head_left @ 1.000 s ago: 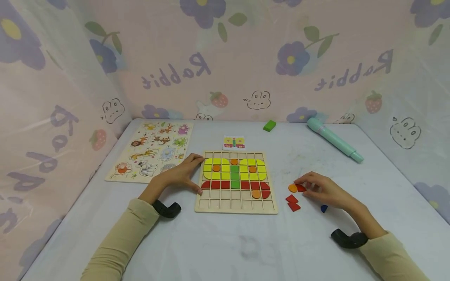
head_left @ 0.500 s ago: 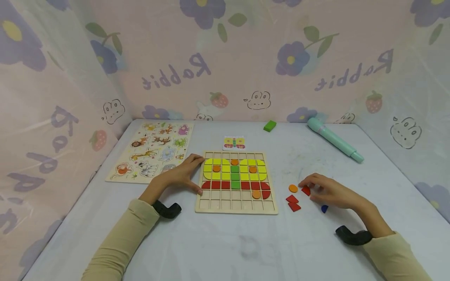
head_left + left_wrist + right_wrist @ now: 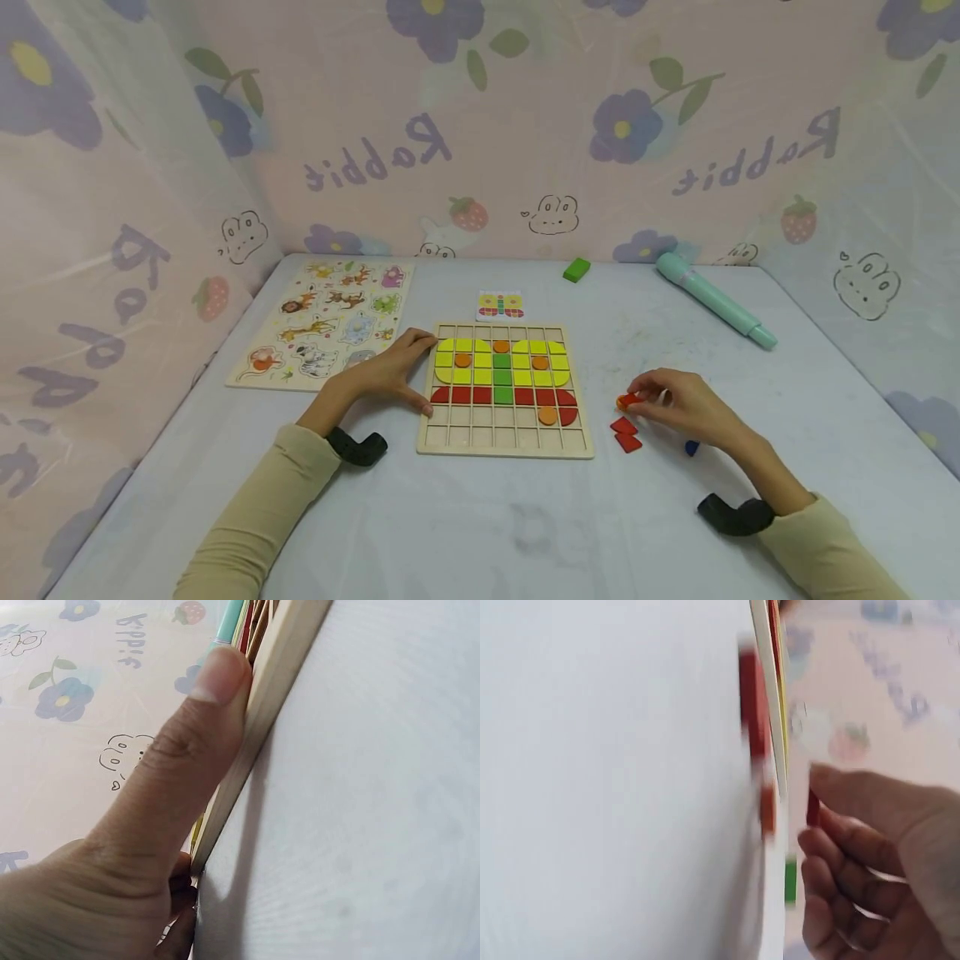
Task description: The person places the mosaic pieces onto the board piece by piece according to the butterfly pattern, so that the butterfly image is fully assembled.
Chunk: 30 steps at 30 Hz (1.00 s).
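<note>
A wooden grid board [image 3: 504,440] lies flat, with yellow, green, red and orange pieces in its cells. My left hand [image 3: 381,373] rests along its left edge, thumb and fingers spread apart; the left wrist view shows the thumb [image 3: 180,750] against the wooden rim. Right of the board, my right hand [image 3: 688,406] pinches a small red piece [image 3: 631,399] between thumb and fingers. In the right wrist view the red piece [image 3: 814,808] is off the table. An orange disc [image 3: 620,403] is partly hidden behind it. Two red pieces [image 3: 627,439] lie just in front, nearer me.
A small blue piece [image 3: 692,447] lies under the right hand's wrist side. Behind the board stands a butterfly pattern card [image 3: 500,306]. An animal puzzle board [image 3: 285,350] lies at the left, a green block [image 3: 577,270] and a teal microphone-shaped object [image 3: 716,300] at the back.
My right hand first drew the red piece away from the orange disc along the table, then lifted it and moved left over the disc. The left hand stays on the board.
</note>
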Tool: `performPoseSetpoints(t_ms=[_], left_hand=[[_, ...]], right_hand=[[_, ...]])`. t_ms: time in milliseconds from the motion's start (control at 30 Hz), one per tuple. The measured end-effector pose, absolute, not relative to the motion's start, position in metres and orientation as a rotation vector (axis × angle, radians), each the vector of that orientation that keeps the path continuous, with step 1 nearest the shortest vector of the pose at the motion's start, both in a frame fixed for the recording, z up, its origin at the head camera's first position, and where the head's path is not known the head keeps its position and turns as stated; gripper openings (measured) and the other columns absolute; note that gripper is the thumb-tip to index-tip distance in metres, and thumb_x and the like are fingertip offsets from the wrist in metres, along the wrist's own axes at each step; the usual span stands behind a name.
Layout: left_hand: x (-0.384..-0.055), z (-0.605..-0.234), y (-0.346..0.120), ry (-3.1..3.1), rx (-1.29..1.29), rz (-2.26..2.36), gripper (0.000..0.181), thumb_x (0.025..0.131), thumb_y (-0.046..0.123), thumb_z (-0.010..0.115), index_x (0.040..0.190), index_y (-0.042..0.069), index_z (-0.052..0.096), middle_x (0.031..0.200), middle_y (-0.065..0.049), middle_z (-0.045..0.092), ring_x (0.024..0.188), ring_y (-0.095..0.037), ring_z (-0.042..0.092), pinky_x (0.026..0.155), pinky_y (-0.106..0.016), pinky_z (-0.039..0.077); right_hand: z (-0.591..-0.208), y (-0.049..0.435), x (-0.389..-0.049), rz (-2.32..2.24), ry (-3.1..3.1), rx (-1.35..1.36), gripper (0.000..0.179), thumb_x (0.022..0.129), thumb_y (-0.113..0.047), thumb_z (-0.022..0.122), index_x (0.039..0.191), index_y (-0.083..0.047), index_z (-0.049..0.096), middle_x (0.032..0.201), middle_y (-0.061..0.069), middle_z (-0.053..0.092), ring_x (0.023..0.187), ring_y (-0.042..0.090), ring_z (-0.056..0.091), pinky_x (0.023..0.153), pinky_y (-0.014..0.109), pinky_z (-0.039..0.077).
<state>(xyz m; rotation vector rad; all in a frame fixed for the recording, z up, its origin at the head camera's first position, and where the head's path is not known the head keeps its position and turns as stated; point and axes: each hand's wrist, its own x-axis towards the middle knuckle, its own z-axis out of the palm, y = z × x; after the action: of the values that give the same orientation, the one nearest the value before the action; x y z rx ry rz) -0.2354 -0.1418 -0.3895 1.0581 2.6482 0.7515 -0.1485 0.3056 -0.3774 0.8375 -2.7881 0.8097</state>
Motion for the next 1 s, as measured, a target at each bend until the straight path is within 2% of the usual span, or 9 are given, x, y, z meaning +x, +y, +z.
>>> performPoseSetpoints(t_ms=[300,433,700,900,1000], left_hand=[[-0.236,-0.389,-0.142,2.647,1.052,0.745,0.116,0.059,0.052,0.083,0.145,-0.001,0.024,0.141,-0.014,0.025,0.133,-0.028,0.028,0.107,-0.045,0.03],[-0.235,-0.388,-0.14,2.639,1.065,0.755,0.115,0.06,0.05,0.083,0.144,-0.002,0.025,0.142,-0.016,0.025,0.133,-0.029,0.027,0.107,-0.046,0.03],[-0.235,-0.388,-0.14,2.653,1.054,0.75,0.116,0.059,0.051,0.084,0.144,-0.002,0.026,0.141,-0.016,0.026,0.132,-0.028,0.028,0.108,-0.045,0.03],[-0.236,-0.389,-0.141,2.658,1.043,0.734,0.117,0.058,0.053,0.083,0.144,-0.002,0.025,0.141,-0.015,0.026,0.132,-0.028,0.029,0.108,-0.044,0.029],[-0.236,-0.389,-0.141,2.658,1.038,0.738,0.117,0.058,0.052,0.083,0.144,-0.002,0.025,0.141,-0.015,0.026,0.132,-0.028,0.029,0.108,-0.044,0.029]], right_hand=[[-0.377,0.223,-0.151,0.922,-2.716,0.948,0.023,0.076,-0.02,0.078,0.092,-0.008,0.067,0.08,-0.003,0.06,0.073,0.012,0.053,0.06,0.024,0.047],[-0.384,0.203,-0.155,0.949,-2.708,0.947,0.026,0.073,-0.025,0.08,0.09,-0.01,0.067,0.081,-0.004,0.058,0.073,0.01,0.051,0.062,0.022,0.047],[-0.388,0.183,-0.156,0.882,-2.793,0.898,0.028,0.073,-0.033,0.08,0.089,-0.014,0.067,0.077,-0.007,0.055,0.071,0.009,0.046,0.061,0.021,0.04],[-0.387,0.182,-0.155,0.863,-2.809,0.958,0.025,0.077,-0.026,0.077,0.098,-0.016,0.069,0.094,-0.007,0.06,0.087,0.01,0.05,0.073,0.026,0.045],[-0.386,0.182,-0.155,0.878,-2.82,1.021,0.023,0.08,-0.021,0.075,0.101,-0.016,0.068,0.098,-0.006,0.061,0.089,0.01,0.052,0.076,0.026,0.046]])
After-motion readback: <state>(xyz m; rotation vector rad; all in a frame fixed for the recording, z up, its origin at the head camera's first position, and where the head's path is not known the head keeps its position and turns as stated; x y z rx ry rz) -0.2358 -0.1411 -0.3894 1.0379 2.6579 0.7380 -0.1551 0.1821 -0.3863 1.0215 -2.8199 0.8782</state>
